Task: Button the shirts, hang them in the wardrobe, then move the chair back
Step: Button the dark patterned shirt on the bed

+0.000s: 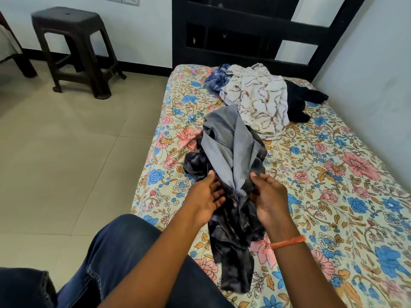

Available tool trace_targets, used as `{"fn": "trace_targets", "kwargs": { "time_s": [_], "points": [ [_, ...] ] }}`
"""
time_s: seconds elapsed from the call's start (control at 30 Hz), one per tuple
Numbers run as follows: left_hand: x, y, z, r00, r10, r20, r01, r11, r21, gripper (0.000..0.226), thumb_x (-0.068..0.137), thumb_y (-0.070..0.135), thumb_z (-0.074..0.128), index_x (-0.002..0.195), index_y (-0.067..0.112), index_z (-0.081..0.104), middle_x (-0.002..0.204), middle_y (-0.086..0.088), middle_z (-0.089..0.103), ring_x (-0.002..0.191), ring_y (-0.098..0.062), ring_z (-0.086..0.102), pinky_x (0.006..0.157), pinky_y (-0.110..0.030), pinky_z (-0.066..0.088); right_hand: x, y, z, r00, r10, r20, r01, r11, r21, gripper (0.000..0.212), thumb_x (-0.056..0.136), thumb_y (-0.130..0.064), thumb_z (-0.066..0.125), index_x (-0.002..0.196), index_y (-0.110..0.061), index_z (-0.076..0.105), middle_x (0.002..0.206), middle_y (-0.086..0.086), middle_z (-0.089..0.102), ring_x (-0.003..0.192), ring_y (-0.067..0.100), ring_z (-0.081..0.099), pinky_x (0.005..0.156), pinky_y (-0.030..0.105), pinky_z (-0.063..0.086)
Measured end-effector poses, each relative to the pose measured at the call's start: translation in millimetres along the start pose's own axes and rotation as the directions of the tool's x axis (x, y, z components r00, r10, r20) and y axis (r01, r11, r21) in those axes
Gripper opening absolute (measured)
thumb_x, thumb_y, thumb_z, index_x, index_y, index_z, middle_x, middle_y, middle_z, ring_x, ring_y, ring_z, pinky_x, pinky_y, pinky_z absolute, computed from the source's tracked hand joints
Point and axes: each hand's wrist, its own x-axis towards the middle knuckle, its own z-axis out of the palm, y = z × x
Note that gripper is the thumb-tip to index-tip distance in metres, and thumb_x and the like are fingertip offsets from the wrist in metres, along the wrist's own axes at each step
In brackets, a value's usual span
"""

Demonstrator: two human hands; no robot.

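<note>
A crumpled grey and dark tie-dye shirt (pixel 231 156) lies on the floral bed sheet (pixel 333 174), running toward me. My left hand (pixel 205 196) touches its left edge with fingers nearly straight. My right hand (pixel 269 196) pinches a fold of the shirt's dark cloth between thumb and fingers. Farther up the bed lie a white shirt with brown swirls (pixel 258 101), a blue checked shirt (pixel 216 80) and a black garment (pixel 300 101).
A dark plastic stool (pixel 73 47) stands on the tiled floor at the left by the wall. A black headboard (pixel 244 30) closes the far end of the bed. A white wall runs along the right. My knee in blue jeans (pixel 115 252) is by the bed edge.
</note>
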Motion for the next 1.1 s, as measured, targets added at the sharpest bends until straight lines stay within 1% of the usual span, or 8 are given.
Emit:
{"fn": "trace_targets", "kwargs": {
  "time_s": [0.2,0.3,0.47,0.57,0.63,0.73,0.87,1.1],
  "points": [
    [9.2,24.4,11.1,0.996,-0.038,-0.077,0.036,0.999,-0.034,0.015,0.097,0.021,0.058,0.084,0.016,0.061,0.047,0.008,0.06,0.06,-0.009,0.05,0.059,-0.022,0.039,-1.1,-6.7,-0.8,1.0,0.007,0.019,-0.008,0.998,0.056,0.01,0.086,0.004,0.07,0.084,-0.005,0.067,0.067,0.003,0.074,0.063,0.014,0.07,0.065,0.031,0.058],
    [5.1,29.9,8.9,0.998,0.011,-0.065,-0.011,1.0,-0.014,0.011,0.097,0.017,0.059,0.087,0.017,0.063,0.052,0.007,0.063,0.055,-0.007,0.051,0.054,-0.02,0.041,-1.8,-8.6,-2.9,0.999,-0.048,-0.008,0.048,0.997,0.056,0.009,0.085,-0.001,0.073,0.084,-0.007,0.067,0.066,0.002,0.073,0.063,0.016,0.069,0.055,0.025,0.056],
    [-18.2,36.9,11.5,0.944,0.329,0.003,-0.328,0.939,0.101,0.015,0.093,0.01,0.062,0.108,0.007,0.063,0.083,-0.003,0.068,0.061,-0.007,0.061,0.05,-0.017,0.045,-13.8,-14.0,0.2,0.902,-0.432,-0.016,0.416,0.876,-0.245,0.007,0.089,-0.014,0.073,0.082,-0.015,0.07,0.08,0.007,0.073,0.073,0.017,0.063,0.075,0.036,0.056],
    [-40.1,30.4,19.8,0.829,0.552,0.094,-0.554,0.787,0.27,0.023,0.088,0.005,0.069,0.104,0.014,0.056,0.088,-0.011,0.071,0.077,-0.016,0.067,0.07,-0.025,0.057,-36.3,-20.7,7.1,0.799,-0.588,0.126,0.59,0.727,-0.353,0.005,0.092,-0.018,0.069,0.087,-0.02,0.069,0.082,0.002,0.072,0.071,0.011,0.063,0.066,0.021,0.053],
    [-51.2,22.5,22.9,0.761,0.622,0.185,-0.643,0.684,0.344,0.027,0.087,0.003,0.069,0.104,0.017,0.055,0.086,-0.013,0.069,0.076,-0.015,0.066,0.071,-0.025,0.055,-47.3,-15.4,11.0,0.801,-0.569,0.186,0.594,0.716,-0.365,0.002,0.092,-0.019,0.069,0.093,-0.019,0.07,0.086,0.0,0.073,0.078,0.012,0.068,0.069,0.023,0.054],
    [-59.3,10.6,18.6,0.731,0.656,0.187,-0.662,0.616,0.427,0.013,0.085,0.002,0.072,0.092,0.013,0.07,0.08,0.0,0.072,0.071,-0.006,0.067,0.066,-0.016,0.052,-54.5,1.5,11.4,0.828,-0.534,0.171,0.555,0.733,-0.393,0.005,0.091,-0.018,0.069,0.096,-0.017,0.071,0.088,-0.001,0.073,0.082,0.019,0.07,0.074,0.034,0.056],
    [-61.1,-6.8,5.6,0.692,0.718,0.077,-0.609,0.522,0.597,0.005,0.081,0.017,0.078,0.083,0.02,0.075,0.079,0.008,0.072,0.071,-0.001,0.068,0.066,-0.014,0.051,-62.7,19.4,6.0,0.845,-0.512,0.156,0.525,0.735,-0.429,0.004,0.09,-0.019,0.07,0.095,-0.019,0.07,0.086,-0.005,0.072,0.08,0.012,0.068,0.069,0.02,0.052],
    [-64.1,-16.8,-3.2,0.496,0.805,0.325,-0.489,-0.05,0.871,0.012,0.091,0.03,0.061,0.089,0.022,0.069,0.092,0.008,0.051,0.088,-0.012,0.051,0.066,-0.029,0.048,-71.4,27.8,6.3,0.833,-0.531,0.154,0.538,0.712,-0.451,0.006,0.092,-0.018,0.07,0.097,-0.015,0.071,0.085,-0.007,0.072,0.077,0.011,0.068,0.066,0.018,0.052]
  ]
}}
